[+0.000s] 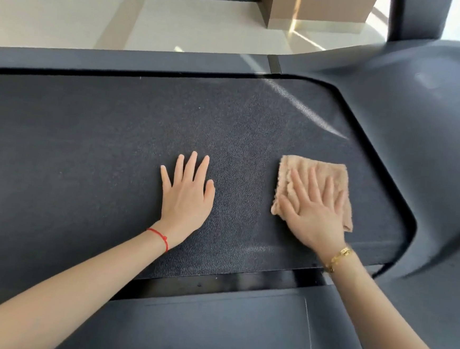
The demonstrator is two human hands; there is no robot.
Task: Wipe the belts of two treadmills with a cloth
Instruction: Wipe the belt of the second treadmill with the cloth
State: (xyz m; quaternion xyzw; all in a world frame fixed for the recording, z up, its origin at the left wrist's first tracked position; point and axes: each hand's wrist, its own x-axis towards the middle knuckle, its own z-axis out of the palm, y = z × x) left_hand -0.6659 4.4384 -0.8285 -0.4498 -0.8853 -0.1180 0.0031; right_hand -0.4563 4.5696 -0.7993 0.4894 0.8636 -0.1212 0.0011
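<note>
while both palms press flat on the dark, grainy treadmill belt, the right hand lies on a folded tan terry cloth, its fingers spread apart and laid straight over the fabric rather than curled around it, pointing toward twelve o'clock. the cloth sits on the belt at about three o'clock from the middle of the view, near the curved edge of the dark grey motor hood, which sweeps round from one o'clock to four o'clock. part of the cloth shows beyond the fingertips and past the little-finger side of the hand, and one rumpled edge bulges out beside the thumb. the left hand rests bare on the belt at nine o'clock from the cloth, well apart from it, fingers slightly fanned and flat, holding nothing. a red string bracelet circles the left wrist and a gold bangle the right wrist. a pale streak of light crosses the belt at one o'clock from the cloth. the far side rail runs along the belt at twelve o'clock, and the near side rail lies at six o'clock under the forearms. beyond the far rail is a pale tiled floor, with a tan boxy pillar base standing at about one o'clock.
</note>
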